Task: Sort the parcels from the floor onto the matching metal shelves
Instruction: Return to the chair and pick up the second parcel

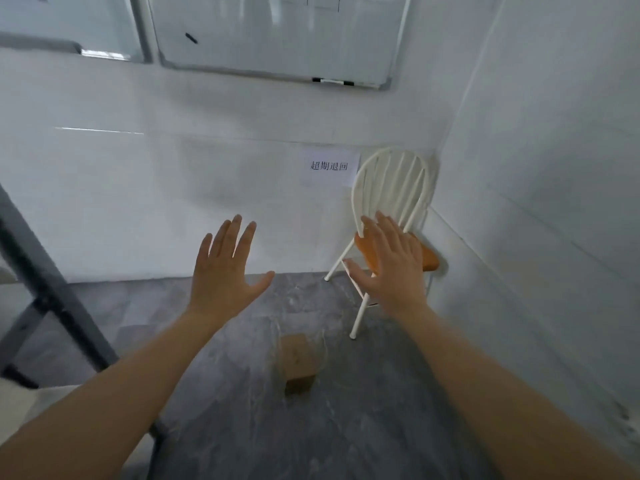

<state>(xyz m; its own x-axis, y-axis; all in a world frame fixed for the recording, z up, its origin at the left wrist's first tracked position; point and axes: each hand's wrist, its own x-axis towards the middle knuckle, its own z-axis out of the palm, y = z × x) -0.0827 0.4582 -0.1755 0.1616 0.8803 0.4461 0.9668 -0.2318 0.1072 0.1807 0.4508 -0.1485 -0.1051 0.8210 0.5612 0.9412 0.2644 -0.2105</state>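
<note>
Grey marbled floor (pixel 346 427), streaked with pale veins, ran up to the white walls. Small brown cardboard parcel (pixel 297 365) lay flat on it, standing alone with bare floor all round. Beyond the parcel and to its right, near the corner of the room, stood a white chair (pixel 391 216) with an orange seat, its thin legs planted on the floor, well apart from the parcel. Left of the parcel, dark metal shelf frame (pixel 45 292) rose from the floor at the picture's edge. Whatever pale thing lay at its foot stayed too blurred to tell.
</note>
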